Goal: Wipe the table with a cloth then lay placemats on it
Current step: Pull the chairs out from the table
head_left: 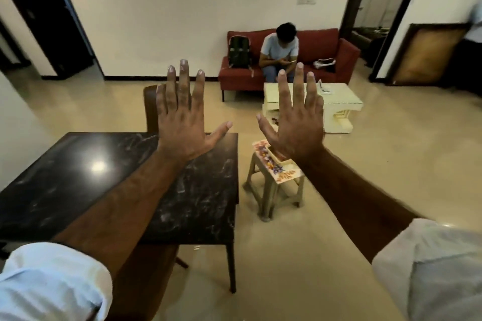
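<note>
A dark marble-topped table [78, 177] stands at the lower left, its surface bare and glossy. My left hand [182, 117] is raised above the table's far right corner, back toward me, fingers spread and holding nothing. My right hand [297, 122] is held up the same way to the right, over a small beige stool [273, 190]. On the stool lie colourful patterned placemats [284, 173] with a cream-coloured item on top, partly hidden by my right wrist. No cloth shows.
A brown chair [150, 107] stands behind the table's far edge. A cream coffee table [339, 104] and a red sofa [326, 47] with a seated person [280, 52] and a dark backpack [240, 52] lie beyond. Beige floor spreads to the right.
</note>
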`<state>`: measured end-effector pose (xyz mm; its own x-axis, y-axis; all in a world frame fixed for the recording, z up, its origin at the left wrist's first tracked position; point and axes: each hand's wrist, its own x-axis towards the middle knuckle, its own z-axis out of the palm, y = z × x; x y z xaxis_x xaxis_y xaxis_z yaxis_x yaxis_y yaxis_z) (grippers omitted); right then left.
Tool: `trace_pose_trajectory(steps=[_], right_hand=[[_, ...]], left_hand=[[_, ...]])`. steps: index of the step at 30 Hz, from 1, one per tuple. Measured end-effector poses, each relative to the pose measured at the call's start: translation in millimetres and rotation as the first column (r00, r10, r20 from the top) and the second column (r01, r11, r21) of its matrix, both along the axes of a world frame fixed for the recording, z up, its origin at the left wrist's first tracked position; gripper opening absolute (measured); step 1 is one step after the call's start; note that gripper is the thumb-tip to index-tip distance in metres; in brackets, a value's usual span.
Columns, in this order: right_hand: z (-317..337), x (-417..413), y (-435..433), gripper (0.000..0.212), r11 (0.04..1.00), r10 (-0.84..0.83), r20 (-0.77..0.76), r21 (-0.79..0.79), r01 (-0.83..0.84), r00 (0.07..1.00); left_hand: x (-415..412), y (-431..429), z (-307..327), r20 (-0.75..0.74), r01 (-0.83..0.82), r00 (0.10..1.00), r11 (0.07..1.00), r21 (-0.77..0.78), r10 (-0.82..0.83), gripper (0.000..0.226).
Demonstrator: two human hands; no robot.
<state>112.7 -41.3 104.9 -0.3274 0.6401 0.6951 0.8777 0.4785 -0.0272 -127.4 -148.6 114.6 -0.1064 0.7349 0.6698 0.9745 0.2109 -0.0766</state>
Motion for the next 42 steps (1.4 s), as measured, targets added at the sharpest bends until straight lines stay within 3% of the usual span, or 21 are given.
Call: trace_pose_trajectory(steps=[9, 19, 24, 32, 42], right_hand=[[-44.3, 179.7, 101.0, 0.1, 0.987, -0.162, -0.014, -0.017, 0.162, 0.987], [-106.3, 284.5, 271.6, 0.104, 0.951, -0.271, 0.04, -0.144, 0.274, 0.962], [-122.7, 292.9, 369.8, 0.103, 0.949, -0.237, 0.058, -0.201, 0.244, 0.97], [-137.8, 282.7, 523.4, 0.101, 0.964, -0.112, 0.096, -0.231, 0.131, 0.989], [-164.4, 276.0, 757.9, 0.099, 0.955, 0.134, 0.105, -0.279, -0.1, 0.985]], left_hand=[[133.4, 148.9, -46.6, 0.007, 0.153, 0.988, 0.985, -0.078, -0.153, 0.126], [237.3, 361.1, -113.6, 0.105, 0.318, 0.946, 0.939, -0.129, -0.306, 0.126], [248.2, 464.5, -133.2, 0.185, 0.308, 0.943, 0.935, -0.176, -0.276, 0.126], [240.2, 600.7, -154.2, 0.193, 0.215, 0.965, 0.955, -0.204, -0.176, 0.124], [254.8, 765.1, -196.1, 0.166, -0.037, 0.983, 0.968, -0.249, 0.08, 0.124]])
